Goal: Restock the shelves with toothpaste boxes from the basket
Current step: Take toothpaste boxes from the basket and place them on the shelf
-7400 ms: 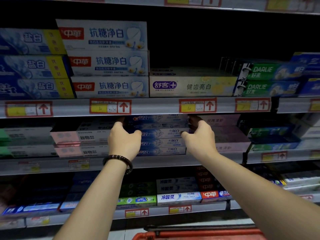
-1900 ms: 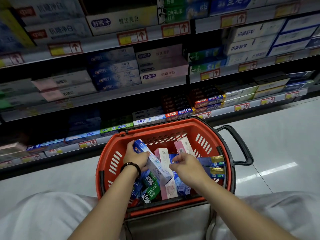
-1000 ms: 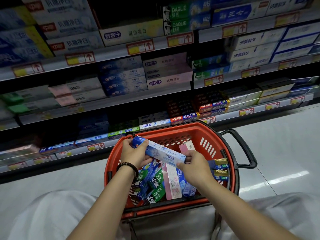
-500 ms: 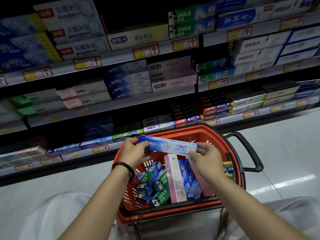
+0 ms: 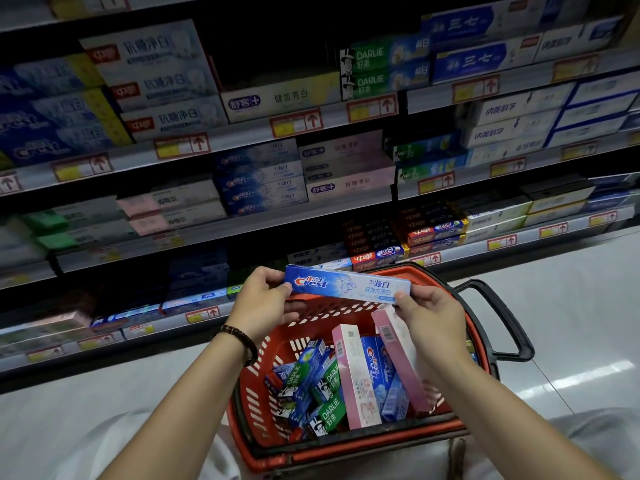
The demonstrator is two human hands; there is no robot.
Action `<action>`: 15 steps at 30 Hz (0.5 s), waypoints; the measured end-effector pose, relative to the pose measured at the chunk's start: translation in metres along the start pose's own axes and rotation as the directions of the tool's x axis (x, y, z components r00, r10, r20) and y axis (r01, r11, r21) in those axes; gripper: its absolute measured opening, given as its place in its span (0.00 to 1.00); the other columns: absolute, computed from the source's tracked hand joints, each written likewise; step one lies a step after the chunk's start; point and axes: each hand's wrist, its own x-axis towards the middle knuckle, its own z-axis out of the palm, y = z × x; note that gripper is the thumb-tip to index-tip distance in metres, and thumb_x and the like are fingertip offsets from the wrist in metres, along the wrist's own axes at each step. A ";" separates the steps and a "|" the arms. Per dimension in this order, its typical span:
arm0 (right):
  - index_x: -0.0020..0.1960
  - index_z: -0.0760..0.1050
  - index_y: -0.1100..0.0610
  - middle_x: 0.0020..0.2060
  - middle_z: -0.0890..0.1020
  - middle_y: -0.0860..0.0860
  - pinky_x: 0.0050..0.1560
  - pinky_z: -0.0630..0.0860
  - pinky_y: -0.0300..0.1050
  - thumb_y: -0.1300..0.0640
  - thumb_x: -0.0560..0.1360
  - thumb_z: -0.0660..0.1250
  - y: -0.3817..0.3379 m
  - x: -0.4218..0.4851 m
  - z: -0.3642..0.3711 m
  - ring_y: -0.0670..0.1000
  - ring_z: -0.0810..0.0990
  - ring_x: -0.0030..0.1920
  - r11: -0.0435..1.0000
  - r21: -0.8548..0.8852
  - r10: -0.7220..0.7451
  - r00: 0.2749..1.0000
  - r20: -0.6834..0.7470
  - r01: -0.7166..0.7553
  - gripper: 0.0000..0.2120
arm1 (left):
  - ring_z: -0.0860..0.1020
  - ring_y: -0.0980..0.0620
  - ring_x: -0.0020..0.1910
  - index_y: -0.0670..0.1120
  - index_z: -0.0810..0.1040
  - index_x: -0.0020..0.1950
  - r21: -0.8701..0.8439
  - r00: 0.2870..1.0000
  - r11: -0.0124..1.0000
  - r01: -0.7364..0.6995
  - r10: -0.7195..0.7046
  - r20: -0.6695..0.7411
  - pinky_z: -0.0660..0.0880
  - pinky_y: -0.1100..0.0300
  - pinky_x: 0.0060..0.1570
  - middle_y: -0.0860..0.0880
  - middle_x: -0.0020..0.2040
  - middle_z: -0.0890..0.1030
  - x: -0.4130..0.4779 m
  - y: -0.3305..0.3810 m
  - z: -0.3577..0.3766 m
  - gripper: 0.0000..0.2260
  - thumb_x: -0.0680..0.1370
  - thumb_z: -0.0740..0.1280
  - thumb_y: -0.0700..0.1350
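Left hand [image 5: 263, 303] and right hand [image 5: 433, 313], grips pinching its ends, are holding one Crest box [image 5: 346, 285] over the basket [image 5: 346, 450]. Many boxes [image 5: 353, 375] are lying inside, awaiting shelves [image 5: 311, 216] at twelve o'clock.

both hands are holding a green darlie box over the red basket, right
Wrong box: the head view shows the left hand and right hand holding a blue Crest box by its ends over the red basket. The green Darlie boxes lie inside the basket.
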 end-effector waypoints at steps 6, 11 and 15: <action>0.55 0.81 0.57 0.45 0.90 0.51 0.46 0.86 0.52 0.59 0.82 0.72 -0.019 0.008 0.003 0.50 0.90 0.45 0.999 0.027 -0.044 0.998 -0.051 0.046 0.02 | 0.88 0.48 0.44 0.45 0.75 0.60 0.048 0.999 0.998 -0.031 0.031 0.011 0.84 0.50 0.46 0.43 0.56 0.83 0.005 0.009 0.003 0.04 0.85 0.64 0.41; 0.54 0.82 0.55 0.45 0.89 0.51 0.48 0.87 0.55 0.57 0.82 0.73 -0.027 0.019 0.010 0.53 0.90 0.48 0.995 0.041 -0.084 0.991 -0.104 0.089 0.02 | 0.88 0.47 0.43 0.45 0.75 0.58 0.060 0.999 0.998 -0.035 0.033 0.025 0.84 0.51 0.44 0.43 0.56 0.83 0.014 0.022 0.006 0.03 0.85 0.64 0.40; 0.53 0.81 0.57 0.45 0.89 0.54 0.48 0.87 0.56 0.58 0.82 0.72 -0.038 0.024 0.017 0.54 0.90 0.48 0.990 0.113 -0.075 0.991 -0.108 0.087 0.03 | 0.88 0.48 0.43 0.43 0.78 0.57 0.046 0.997 0.998 -0.047 0.044 0.058 0.84 0.51 0.43 0.43 0.53 0.85 0.020 0.035 0.000 0.04 0.85 0.65 0.39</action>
